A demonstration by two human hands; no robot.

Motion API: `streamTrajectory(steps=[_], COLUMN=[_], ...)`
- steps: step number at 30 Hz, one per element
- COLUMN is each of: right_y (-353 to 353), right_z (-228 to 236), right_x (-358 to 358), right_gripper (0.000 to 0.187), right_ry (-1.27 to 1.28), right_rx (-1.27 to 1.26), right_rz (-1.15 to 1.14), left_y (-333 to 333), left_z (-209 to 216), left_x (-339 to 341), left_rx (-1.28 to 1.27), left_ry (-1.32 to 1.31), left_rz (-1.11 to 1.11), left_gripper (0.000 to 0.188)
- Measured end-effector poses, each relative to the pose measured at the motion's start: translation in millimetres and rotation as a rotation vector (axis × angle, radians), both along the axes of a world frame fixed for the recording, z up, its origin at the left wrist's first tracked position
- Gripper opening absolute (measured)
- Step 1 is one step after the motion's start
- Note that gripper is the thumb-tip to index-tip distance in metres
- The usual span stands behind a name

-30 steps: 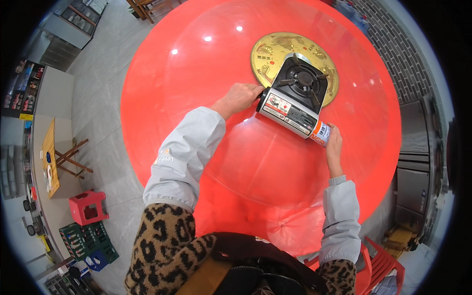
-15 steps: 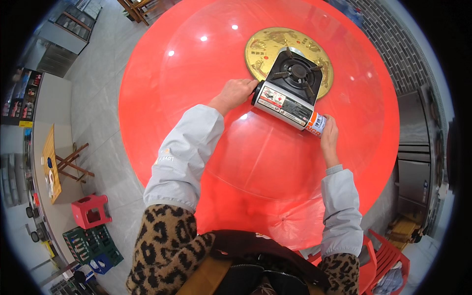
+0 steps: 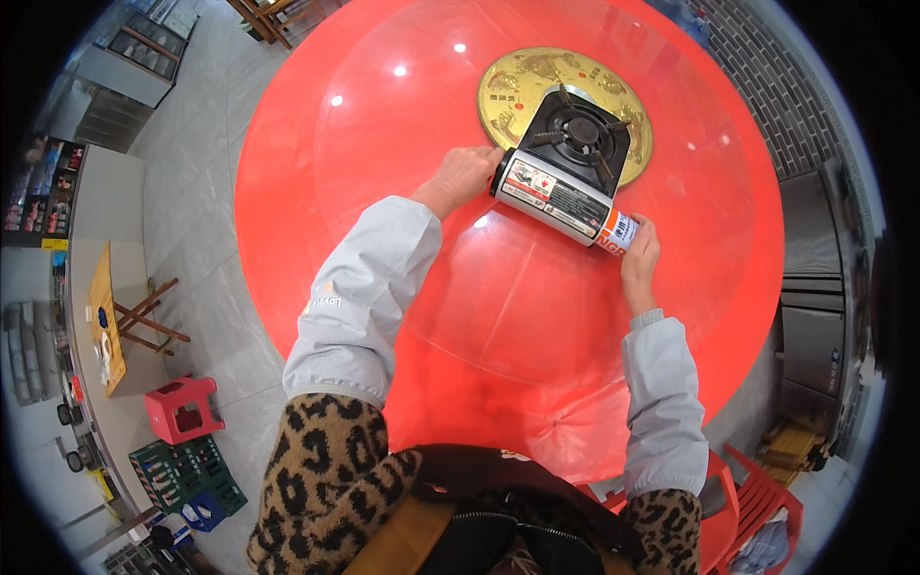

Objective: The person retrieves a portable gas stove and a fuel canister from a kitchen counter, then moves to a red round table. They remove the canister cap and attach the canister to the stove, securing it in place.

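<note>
A portable gas stove [image 3: 580, 144] with a black top and a silver front sits partly on a round gold disc [image 3: 508, 81]. Its left end has a black knob [image 3: 500, 171], where the fingers of my left hand [image 3: 465, 177] are closed; exactly how they grip is partly hidden. From the stove's right end sticks out a white and orange gas canister [image 3: 616, 233]. My right hand [image 3: 640, 254] is wrapped round the canister's outer end.
Under the disc spreads a large round table with a shiny red cover [image 3: 374, 163]. Red plastic chairs [image 3: 767, 513] stand at the lower right. On the left floor are a red stool [image 3: 182, 407], a green crate [image 3: 192, 470] and a small wooden folding table [image 3: 107, 326].
Both hands keep the same hold on the stove and canister. My right hand and the canister have shifted very slightly; the whole view has also moved a little.
</note>
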State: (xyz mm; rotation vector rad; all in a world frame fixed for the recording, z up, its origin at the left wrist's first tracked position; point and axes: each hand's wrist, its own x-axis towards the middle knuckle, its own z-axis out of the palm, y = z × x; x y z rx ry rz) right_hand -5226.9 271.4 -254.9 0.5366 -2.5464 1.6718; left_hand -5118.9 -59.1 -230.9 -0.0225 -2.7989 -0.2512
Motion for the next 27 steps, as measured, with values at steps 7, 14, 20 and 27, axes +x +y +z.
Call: streamTrajectory(steps=[7,14,20,27], right_y=[-2.6,0.8,12.2,45.0], right_z=[-0.6,-2.1,4.1,26.4], right_x=[-3.0,-1.2,3.4,22.8], right_gripper=[0.045,0.046,0.052,0.056], right_ry=[0.015,-0.04,-0.152,-0.343], right_rx=[0.037,0.015,-0.132,-0.063], right_rz=[-0.023,0.01,0.072,-0.113], left_y=[-0.3,1.6,13.0,14.4], left_z=[-2.9,0.2,4.4,-14.6], left_x=[-0.6,0.5,10.0,33.1], left_rx=[-0.006,0.035,0.345,0.741], left_ry=[-0.019,0.025,0.041,0.172], left_rz=[0.017,0.035,0.161,0.3], left_gripper=[0.027,0.031,0.041,0.037])
